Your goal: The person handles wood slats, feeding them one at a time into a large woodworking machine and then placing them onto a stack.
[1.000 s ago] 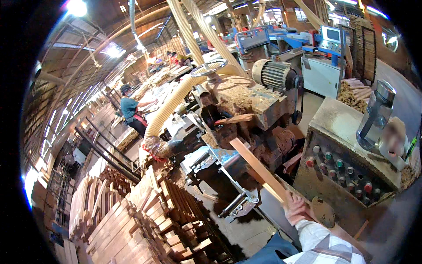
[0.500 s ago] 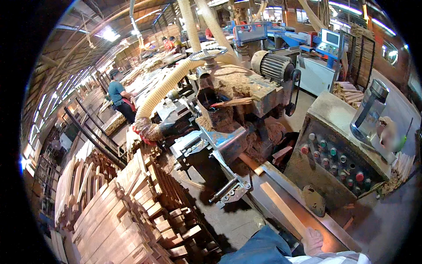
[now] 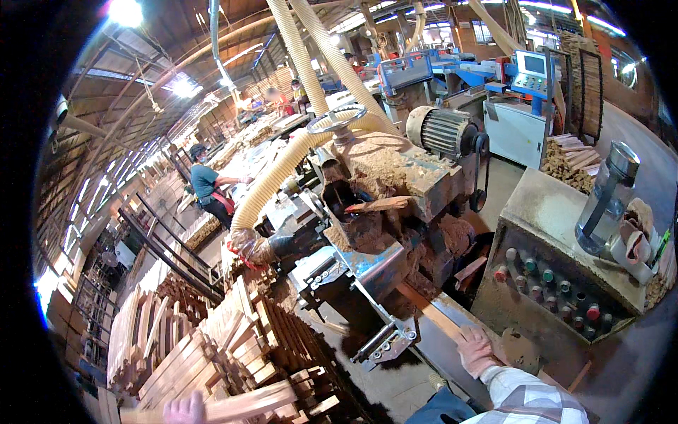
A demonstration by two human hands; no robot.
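My right hand (image 3: 474, 351) holds the rear part of a wooden strip (image 3: 432, 311) lying along the machine's metal bed. The strip's front end runs in under the sawdust-covered woodworking machine (image 3: 385, 159), where it is hidden. At the lower left, my left hand (image 3: 185, 410) has its fingers over another wooden strip (image 3: 247, 404), blurred by motion. This second strip is above the big stack of wooden strips (image 3: 191, 371).
A control box (image 3: 558, 283) with coloured buttons stands right of the bed, a clear bottle (image 3: 609, 198) on top. A bracket (image 3: 388, 343) juts from the bed's left side. A hose (image 3: 275, 169) curves down left. One person (image 3: 208, 187) works beyond.
The strip under my right hand has slid forward into the machine, and that hand has moved forward with it. My left hand has come into view at the lower left with another strip.
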